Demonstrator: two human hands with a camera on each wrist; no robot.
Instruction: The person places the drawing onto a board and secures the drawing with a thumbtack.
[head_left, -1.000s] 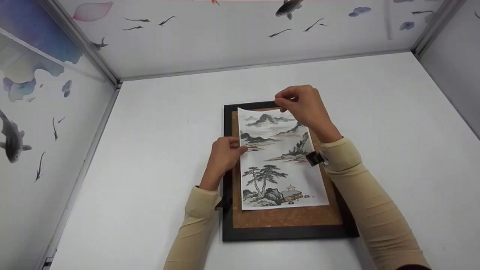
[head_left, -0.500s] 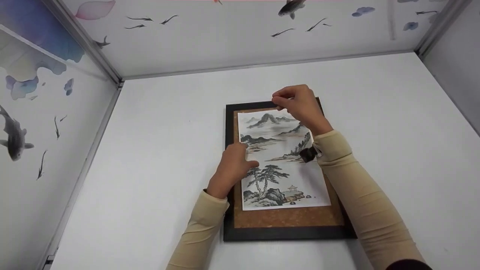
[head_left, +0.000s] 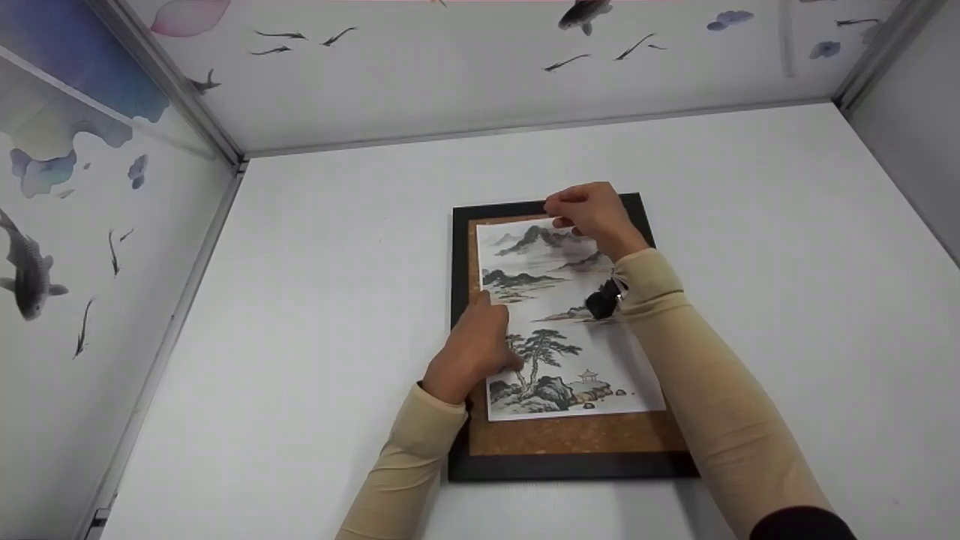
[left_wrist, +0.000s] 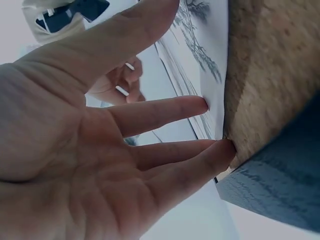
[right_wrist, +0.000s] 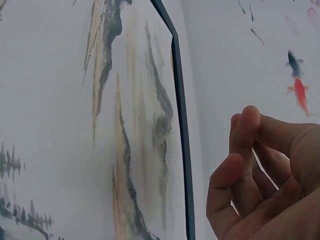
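An ink landscape print on white paper lies over the brown, cork-like board of a black frame. In the head view my left hand is at the print's left edge. The left wrist view shows the fingers of this hand extended, their tips touching the paper's edge and the brown board. Over the frame's top edge is my right hand. Seen from the right wrist, the right hand has curled fingers with thumb and forefinger tips together; no object shows between them.
The frame lies on a white table. White panels decorated with fish and lotus shapes stand at the back and left, with a plain panel at the right. Dark wrist cameras hang close over the print.
My left hand has slid down along the print's left edge and further over the paper. The right hand stays by the frame's top, with its forearm shifted left. The print's top now lies flatter.
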